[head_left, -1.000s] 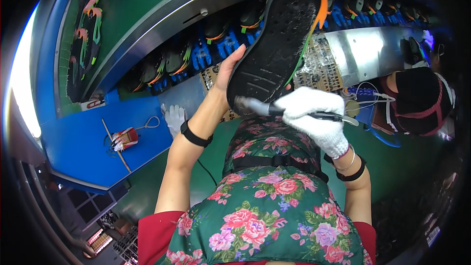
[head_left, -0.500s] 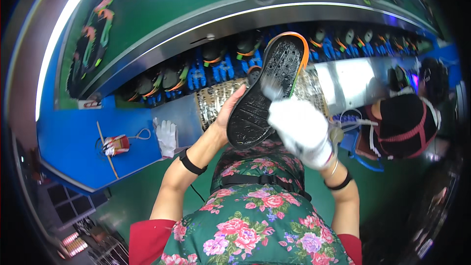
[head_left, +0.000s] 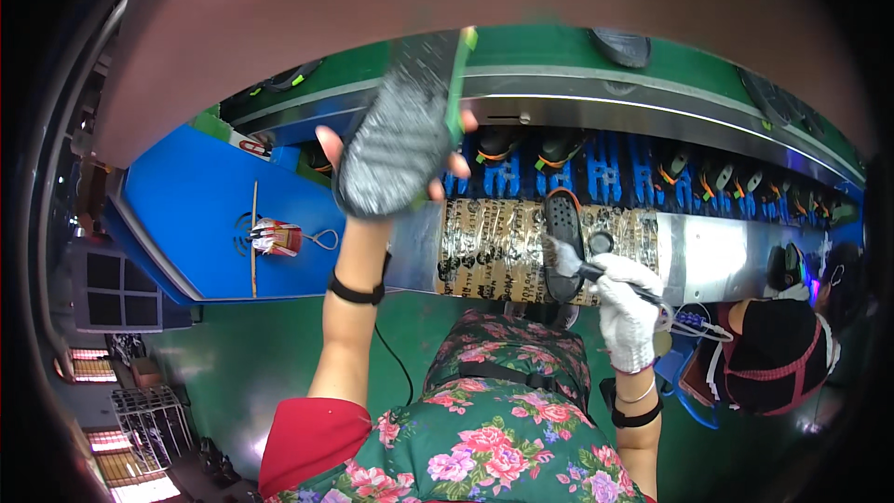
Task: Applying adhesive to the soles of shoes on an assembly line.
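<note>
Because blurred shoe sole (head_left: 396, 149) intervenes, left hand (head_left: 329, 145) mostly hidden.

The bare left grip (head_left: 457, 166) holds a blurred dark shoe sole (head_left: 396, 149) aloft. The white-gloved right grip (head_left: 629, 309) has a brush (head_left: 562, 259) over a second sole (head_left: 562, 216) reaching the worktop's (head_left: 498, 251) near edge. A red-and-white bundle (head_left: 279, 237) and thin stick (head_left: 254, 272) lie toward its blue left end.

A stick (head_left: 254, 272) lies on the blue table (head_left: 183, 214).
</note>
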`<state>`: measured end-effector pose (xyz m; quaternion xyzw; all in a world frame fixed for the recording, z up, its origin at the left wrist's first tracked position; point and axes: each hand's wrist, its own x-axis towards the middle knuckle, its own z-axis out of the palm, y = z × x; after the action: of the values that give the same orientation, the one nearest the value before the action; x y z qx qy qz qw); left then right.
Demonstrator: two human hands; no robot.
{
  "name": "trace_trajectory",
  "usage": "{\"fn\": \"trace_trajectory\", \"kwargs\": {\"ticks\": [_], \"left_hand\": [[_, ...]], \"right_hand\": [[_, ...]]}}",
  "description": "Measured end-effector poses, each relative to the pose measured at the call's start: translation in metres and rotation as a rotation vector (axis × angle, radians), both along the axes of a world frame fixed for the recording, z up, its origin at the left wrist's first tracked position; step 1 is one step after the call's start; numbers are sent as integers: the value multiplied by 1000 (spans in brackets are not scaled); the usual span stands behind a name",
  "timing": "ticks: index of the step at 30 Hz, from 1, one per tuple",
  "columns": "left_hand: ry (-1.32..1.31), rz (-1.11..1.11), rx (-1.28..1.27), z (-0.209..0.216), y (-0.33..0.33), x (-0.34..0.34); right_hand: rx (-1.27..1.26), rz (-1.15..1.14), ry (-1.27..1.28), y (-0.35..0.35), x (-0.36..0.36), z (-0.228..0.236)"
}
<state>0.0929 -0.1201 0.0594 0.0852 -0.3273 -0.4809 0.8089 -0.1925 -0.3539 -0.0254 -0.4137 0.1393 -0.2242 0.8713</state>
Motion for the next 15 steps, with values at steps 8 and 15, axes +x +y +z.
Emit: {"fn": "trace_trajectory", "kwargs": {"ticks": [8, 15], "left_hand": [[780, 615, -153, -17, 20, 69], [-239, 908, 505, -17, -132, 28]], "right_hand": [[10, 79, 143, 26, 4, -47], [98, -59, 186, 8, -19, -60]]}}
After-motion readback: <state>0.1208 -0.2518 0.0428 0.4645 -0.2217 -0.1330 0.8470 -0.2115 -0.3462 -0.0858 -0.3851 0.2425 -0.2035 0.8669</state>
